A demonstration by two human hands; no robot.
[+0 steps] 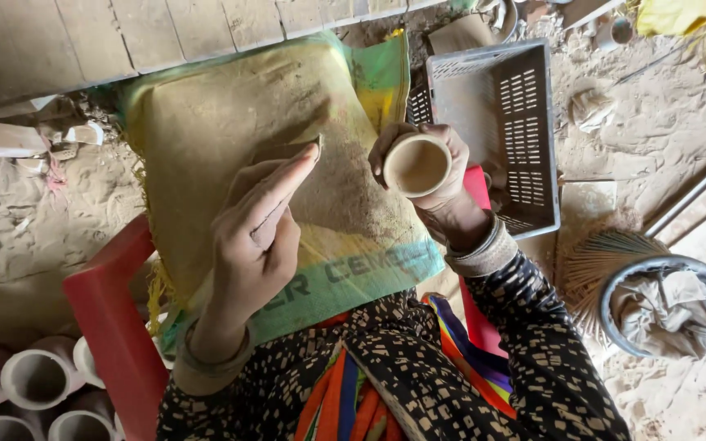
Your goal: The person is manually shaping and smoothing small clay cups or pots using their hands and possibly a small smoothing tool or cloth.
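Gripped around its wall by the right hand point(439, 175), the small clay cup point(416, 165) sits above the dusty sack point(230, 122), its mouth turned to the camera. The left hand point(255, 237) pinches a thin flat piece point(283, 155) between thumb and fingers – what it is, I cannot tell. The cup looks light and stiff, but probably brittle and dusty – better to hold it around the body, not by the thin rim

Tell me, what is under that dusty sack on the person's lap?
A red plastic stool shows at the sack's left edge and beside the right hand. Its top and anything else beneath stay covered.
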